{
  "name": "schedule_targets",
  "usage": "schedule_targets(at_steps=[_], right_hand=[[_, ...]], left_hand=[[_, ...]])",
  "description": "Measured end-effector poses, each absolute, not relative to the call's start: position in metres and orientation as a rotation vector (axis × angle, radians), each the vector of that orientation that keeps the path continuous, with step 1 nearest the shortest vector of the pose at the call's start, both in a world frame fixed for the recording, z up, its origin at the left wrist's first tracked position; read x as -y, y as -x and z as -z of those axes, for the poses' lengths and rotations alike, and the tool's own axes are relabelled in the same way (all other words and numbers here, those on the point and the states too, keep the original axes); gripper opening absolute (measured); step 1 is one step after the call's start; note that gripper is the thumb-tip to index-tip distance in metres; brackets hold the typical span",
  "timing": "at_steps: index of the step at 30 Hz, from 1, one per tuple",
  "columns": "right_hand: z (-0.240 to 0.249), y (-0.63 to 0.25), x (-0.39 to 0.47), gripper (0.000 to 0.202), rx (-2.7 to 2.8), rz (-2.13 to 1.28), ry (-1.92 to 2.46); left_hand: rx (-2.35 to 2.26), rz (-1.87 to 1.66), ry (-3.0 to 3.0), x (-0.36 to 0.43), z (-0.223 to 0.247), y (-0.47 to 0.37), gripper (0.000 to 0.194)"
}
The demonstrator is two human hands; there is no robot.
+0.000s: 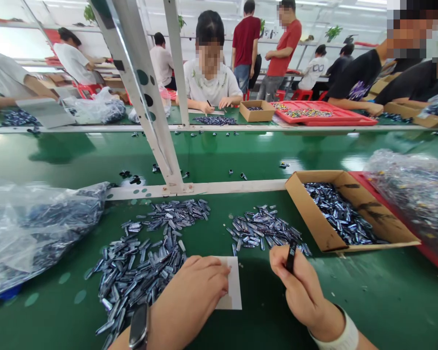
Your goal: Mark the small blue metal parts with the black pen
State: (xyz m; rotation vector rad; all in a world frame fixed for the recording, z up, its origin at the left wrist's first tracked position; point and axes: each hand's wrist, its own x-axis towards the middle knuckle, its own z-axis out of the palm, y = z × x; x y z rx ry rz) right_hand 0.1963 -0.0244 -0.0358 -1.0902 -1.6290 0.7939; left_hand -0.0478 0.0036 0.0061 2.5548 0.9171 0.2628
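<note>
My left hand [200,282] is over a white card [234,287] on the green table, its fingers bent together and their tips at the card. Whatever they may pinch is hidden. On that wrist is a dark watch. Upright in my closed right hand [301,284] is a black pen-like tool [291,257], held off the card's right side. A big pile of small shiny blue-grey metal pieces [138,272] spreads to the left of my left hand and partly behind it. Just beyond my right hand lies a smaller heap of similar pieces [261,227].
A cardboard box [302,209] of the same pieces stands at right, beside a red tray with a bulging plastic bag [419,194]. Another clear bag [51,233] lies at left. A white metal post [146,92] rises beyond the piles. Across the green belt [211,150], several people work.
</note>
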Motion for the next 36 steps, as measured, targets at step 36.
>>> schedule_targets(at_steps=[36], right_hand=[[0.020,-0.190,-0.002,0.035,1.268,-1.519,1.189]], left_hand=[[-1.230,-0.313,-2.241,0.003,0.001,0.034,0.019]])
